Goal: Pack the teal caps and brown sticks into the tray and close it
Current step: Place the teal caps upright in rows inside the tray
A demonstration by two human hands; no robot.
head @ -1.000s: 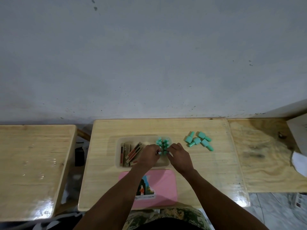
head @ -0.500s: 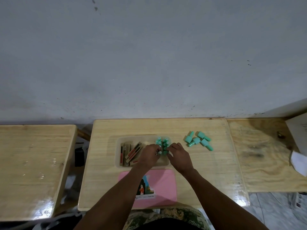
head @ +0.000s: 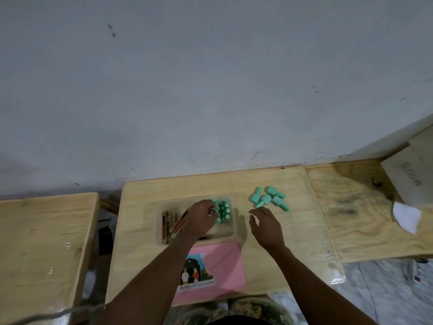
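**A:** What changed?

**B:** The right hand (head: 264, 226) has left the clear plastic tray (head: 232, 233). It now hovers right of the tray, fingers loose and empty, just short of the loose teal plastic caps (head: 267, 199).

**A:** And the left hand (head: 199, 219)?

**B:** It's curled over the standing teal caps (head: 225, 211) in the tray's right end. I cannot tell if it pinches one. The flat brown sticks (head: 166, 225) lie in its left end.

**A:** Meaning?

**B:** Probably another cap gets fetched next. The pink lid (head: 222, 259) in front of the tray is still off.
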